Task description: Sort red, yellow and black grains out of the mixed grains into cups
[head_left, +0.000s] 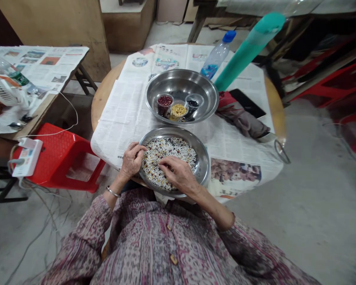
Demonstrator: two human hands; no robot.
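Observation:
A shallow steel basin (205, 174) at the table's near edge holds white rice mixed with red, yellow and black beans (169, 152). My left hand (133, 159) is closed at its left rim, fingers curled over the edge. Low over the grains, my right hand (179, 173) has thumb and fingers drawn together; anything between the tips is too small to make out. Just behind stands a deeper steel bowl (154, 85). Inside it are three clear cups: one with red beans (165, 100), one with yellow beans (178, 110), one with some black beans (192, 103).
Newspaper (118, 107) covers the round table. Behind the bowl are a blue-capped bottle (216, 57) and a green tube-like object (249, 51). A dark phone-like slab (247, 103) and crumpled cloth (240, 118) lie right. A red stool (62, 158) with a power strip (27, 157) stands left.

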